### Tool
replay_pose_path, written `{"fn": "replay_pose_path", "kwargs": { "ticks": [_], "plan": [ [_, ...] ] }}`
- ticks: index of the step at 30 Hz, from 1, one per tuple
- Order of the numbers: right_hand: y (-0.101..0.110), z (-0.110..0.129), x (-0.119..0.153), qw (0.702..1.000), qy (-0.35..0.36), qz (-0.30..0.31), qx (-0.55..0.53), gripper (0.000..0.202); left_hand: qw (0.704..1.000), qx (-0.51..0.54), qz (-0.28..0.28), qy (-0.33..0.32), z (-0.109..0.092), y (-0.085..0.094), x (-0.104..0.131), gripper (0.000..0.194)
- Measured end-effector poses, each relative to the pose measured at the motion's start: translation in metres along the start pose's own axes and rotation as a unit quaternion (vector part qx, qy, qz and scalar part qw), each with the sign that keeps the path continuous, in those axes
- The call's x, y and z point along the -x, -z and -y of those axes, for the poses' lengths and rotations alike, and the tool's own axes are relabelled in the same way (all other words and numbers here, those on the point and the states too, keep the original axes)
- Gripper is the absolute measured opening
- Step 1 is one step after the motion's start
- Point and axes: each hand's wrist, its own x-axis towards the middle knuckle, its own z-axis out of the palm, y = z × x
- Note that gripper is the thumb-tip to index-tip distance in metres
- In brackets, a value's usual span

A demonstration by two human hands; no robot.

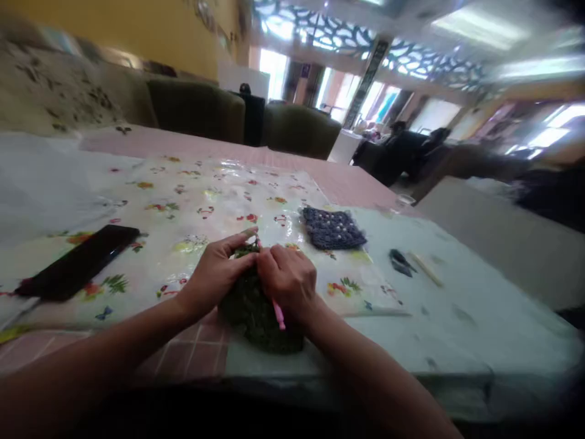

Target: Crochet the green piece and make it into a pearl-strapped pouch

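Note:
My left hand (214,271) pinches the upper edge of a dark green crochet piece (256,314), index finger stretched along its top. Closed around a pink crochet hook (278,314), my right hand (290,277) meets the left at that same edge. The hook's handle end sticks out below my right palm, and its tip is mostly hidden between the fingers. The green piece hangs down from both hands over the table's near edge. Beyond my right hand lies a dark blue-grey crocheted piece (333,228) dotted with white beads.
A black phone (77,262) with a cable lies at the left on the flowered plastic cover (214,189). Small dark scissors (401,262) and a pale stick (426,269) rest at the right. Dark chairs (196,113) stand along the far side of the table.

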Motion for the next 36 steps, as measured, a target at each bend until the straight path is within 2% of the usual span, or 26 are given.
{"fn": "replay_pose_path", "kwargs": {
  "ticks": [3, 6, 8, 11, 15, 19, 23, 24, 25, 26, 28, 30, 32, 36],
  "plan": [
    [-0.001, -0.001, 0.001, 1.000, -0.001, -0.011, 0.012, 0.017, 0.987, 0.073, 0.070, 0.127, 0.001, 0.001, -0.005, 0.050],
    [-0.004, -0.005, 0.003, 0.995, -0.014, -0.056, -0.077, 0.018, 0.961, 0.135, 0.138, 0.198, -0.003, 0.004, -0.009, 0.054],
    [-0.005, -0.008, 0.005, 0.980, -0.041, -0.082, -0.176, 0.016, 0.952, 0.165, 0.161, 0.199, -0.008, 0.008, -0.011, 0.060],
    [-0.005, -0.011, 0.007, 0.944, -0.084, -0.085, -0.309, 0.011, 0.952, 0.188, 0.171, 0.173, -0.015, 0.014, -0.013, 0.069],
    [0.005, -0.014, 0.004, 0.899, -0.121, -0.082, -0.412, 0.010, 0.959, 0.159, 0.174, 0.158, -0.021, 0.024, -0.016, 0.074],
    [0.016, -0.026, -0.002, 0.857, -0.142, -0.035, -0.495, 0.015, 0.962, 0.146, 0.173, 0.150, -0.023, 0.032, -0.019, 0.066],
    [0.018, -0.036, -0.005, 0.786, -0.161, 0.035, -0.597, 0.017, 0.960, 0.134, 0.194, 0.154, -0.019, 0.032, -0.019, 0.059],
    [0.017, -0.035, -0.005, 0.776, -0.159, 0.043, -0.609, 0.017, 0.959, 0.128, 0.202, 0.156, -0.017, 0.030, -0.018, 0.058],
    [0.015, -0.034, -0.005, 0.779, -0.151, 0.041, -0.607, 0.015, 0.958, 0.121, 0.207, 0.154, -0.015, 0.027, -0.016, 0.057],
    [0.014, -0.031, -0.005, 0.798, -0.134, 0.028, -0.587, 0.012, 0.959, 0.115, 0.212, 0.146, -0.012, 0.024, -0.014, 0.055],
    [0.011, -0.025, -0.005, 0.860, -0.094, -0.019, -0.501, 0.004, 0.962, 0.106, 0.223, 0.112, -0.009, 0.019, -0.010, 0.048],
    [0.009, -0.020, -0.005, 0.907, -0.064, -0.056, -0.413, 0.009, 0.964, 0.092, 0.237, 0.075, -0.007, 0.015, -0.007, 0.041],
    [0.010, -0.018, -0.005, 0.917, -0.057, -0.071, -0.389, 0.015, 0.962, 0.083, 0.254, 0.057, -0.007, 0.015, -0.005, 0.037],
    [0.015, -0.020, -0.004, 0.911, -0.077, -0.102, -0.392, 0.018, 0.963, 0.061, 0.262, 0.023, -0.008, 0.020, -0.010, 0.027]
  ]
}}
